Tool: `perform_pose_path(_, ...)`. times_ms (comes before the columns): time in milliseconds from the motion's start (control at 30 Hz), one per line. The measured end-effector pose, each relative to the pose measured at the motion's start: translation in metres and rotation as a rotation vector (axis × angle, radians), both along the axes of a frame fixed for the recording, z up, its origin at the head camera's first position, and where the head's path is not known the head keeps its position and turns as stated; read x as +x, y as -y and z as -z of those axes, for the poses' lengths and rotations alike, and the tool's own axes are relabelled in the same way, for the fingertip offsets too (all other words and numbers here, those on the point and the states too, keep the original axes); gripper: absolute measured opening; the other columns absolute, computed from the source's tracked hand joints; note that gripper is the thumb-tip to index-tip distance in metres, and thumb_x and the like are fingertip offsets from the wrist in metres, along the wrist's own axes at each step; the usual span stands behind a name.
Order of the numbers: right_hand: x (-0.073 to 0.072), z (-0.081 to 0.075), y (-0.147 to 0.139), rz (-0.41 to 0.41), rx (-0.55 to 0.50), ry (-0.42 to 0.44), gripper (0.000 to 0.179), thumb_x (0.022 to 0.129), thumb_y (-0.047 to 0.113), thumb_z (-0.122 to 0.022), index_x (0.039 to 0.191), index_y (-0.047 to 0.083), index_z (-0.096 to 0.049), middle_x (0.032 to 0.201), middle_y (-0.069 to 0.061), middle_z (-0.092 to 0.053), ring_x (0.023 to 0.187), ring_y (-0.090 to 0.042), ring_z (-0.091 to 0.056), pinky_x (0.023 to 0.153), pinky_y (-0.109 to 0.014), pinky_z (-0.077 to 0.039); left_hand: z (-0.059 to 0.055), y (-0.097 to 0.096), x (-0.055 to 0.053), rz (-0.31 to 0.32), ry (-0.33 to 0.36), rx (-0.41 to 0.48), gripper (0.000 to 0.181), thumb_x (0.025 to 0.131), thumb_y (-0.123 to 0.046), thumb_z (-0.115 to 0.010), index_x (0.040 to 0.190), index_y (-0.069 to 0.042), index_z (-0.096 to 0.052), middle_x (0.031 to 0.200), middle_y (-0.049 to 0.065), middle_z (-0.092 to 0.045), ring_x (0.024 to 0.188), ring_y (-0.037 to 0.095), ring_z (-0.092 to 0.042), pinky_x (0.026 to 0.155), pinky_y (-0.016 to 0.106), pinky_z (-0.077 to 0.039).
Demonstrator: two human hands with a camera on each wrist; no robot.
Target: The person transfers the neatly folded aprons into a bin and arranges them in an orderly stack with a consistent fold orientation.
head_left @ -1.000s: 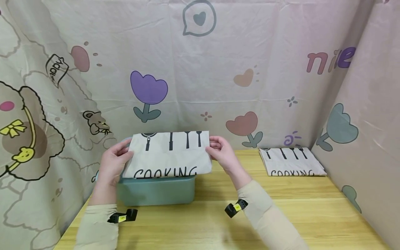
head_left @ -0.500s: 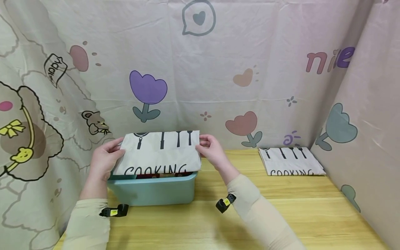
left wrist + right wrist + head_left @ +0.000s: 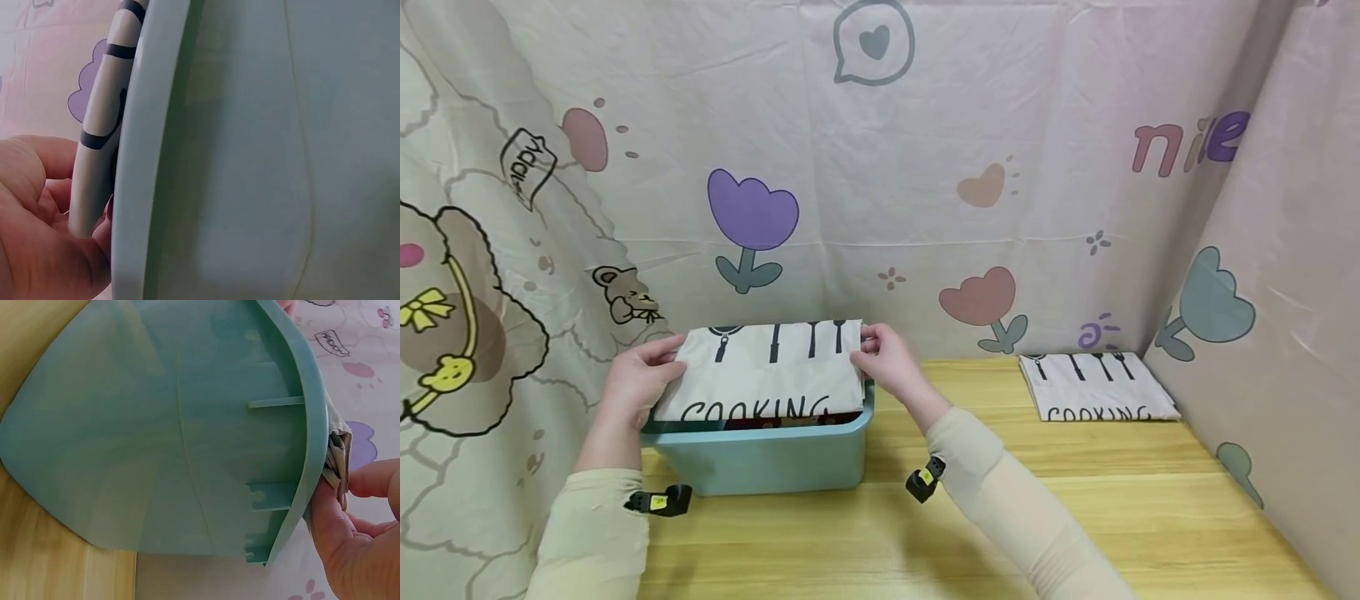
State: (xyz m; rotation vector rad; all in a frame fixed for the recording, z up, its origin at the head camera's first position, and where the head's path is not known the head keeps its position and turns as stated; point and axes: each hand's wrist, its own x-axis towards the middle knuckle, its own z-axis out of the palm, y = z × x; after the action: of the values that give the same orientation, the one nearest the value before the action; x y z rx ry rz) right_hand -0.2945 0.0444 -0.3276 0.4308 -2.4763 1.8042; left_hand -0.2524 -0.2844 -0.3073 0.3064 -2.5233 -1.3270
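A folded white cloth (image 3: 760, 379) printed with black utensils and the word COOKING lies over the mouth of a light blue-green plastic bin (image 3: 760, 463). My left hand (image 3: 634, 385) pinches the cloth's left edge, and my right hand (image 3: 891, 364) pinches its right edge. Under the cloth's front edge a strip of dark red contents (image 3: 760, 423) shows; the rest is covered. In the left wrist view the cloth's folded side (image 3: 100, 112) is beside the bin rim (image 3: 134, 187). The right wrist view has my thumb and fingers (image 3: 375, 481) at the cloth layers just over the rim.
A second folded cloth (image 3: 1097, 390) with the same print lies at the right back of the wooden table (image 3: 1000, 517). Patterned curtains (image 3: 880, 167) enclose the back and both sides. A black strap device sits on each wrist.
Both hands have moved left with the cloth, then slightly down, bringing it over the bin. More of the bin's right rim shows now. The second cloth has stayed in place.
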Motion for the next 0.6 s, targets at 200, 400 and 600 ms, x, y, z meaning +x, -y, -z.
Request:
perform_pose_path(200,-0.0022,-0.0024,0.004,0.003,0.102,-0.019,0.04,0.091,0.008,-0.068,0.126,-0.007,-0.054,0.099,-0.014,-0.063,0.084,-0.024,-0.059,0.069,-0.03,-0.057,-0.0014,0.0047,-0.0033,0.004,0.042,-0.033,0.05,0.097,-0.003,-0.056,0.146,-0.002,-0.045,0.127,0.023,-0.05,0.111,0.031,-0.046,0.083,0.033,-0.044)
perform_pose_path(400,-0.0069,-0.0017,0.008,0.011,0.184,-0.023,0.038,0.091,0.009,-0.068,0.124,-0.005,-0.056,0.093,-0.009,-0.06,0.08,-0.021,-0.057,0.065,-0.028,-0.055,-0.0019,0.007,-0.0046,0.031,0.063,-0.054,0.051,0.097,-0.002,-0.055,0.146,0.003,-0.043,0.129,0.028,-0.048,0.115,0.04,-0.043,0.095,0.052,-0.042)
perform_pose_path(600,-0.0086,-0.0039,0.0106,0.022,0.254,-0.042,0.038,0.092,0.01,-0.067,0.125,-0.006,-0.056,0.093,-0.009,-0.06,0.08,-0.021,-0.057,0.066,-0.027,-0.054,-0.0007,0.0073,-0.0059,0.047,0.079,-0.088,0.051,0.097,-0.001,-0.055,0.145,0.005,-0.041,0.129,0.03,-0.047,0.115,0.042,-0.043,0.097,0.054,-0.041)
